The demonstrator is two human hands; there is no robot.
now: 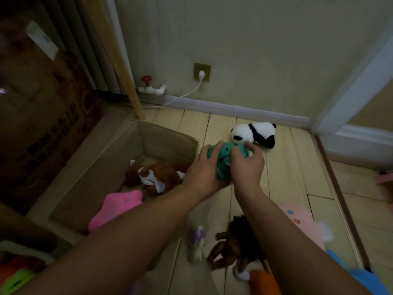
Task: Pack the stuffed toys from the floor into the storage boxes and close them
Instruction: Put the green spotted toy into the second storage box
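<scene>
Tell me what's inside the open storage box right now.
Inside the storage box lie a brown and white plush and a pink plush that leans over its near edge. The left forearm covers the box's near right corner, so anything there is hidden.

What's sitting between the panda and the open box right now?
In the head view, the green toy, gripped by both hands, left and right, lies between the panda and the box.

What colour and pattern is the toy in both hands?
Teal green with small dark marks. The toy, gripped by the left hand and right hand, shows in the head view.
</scene>
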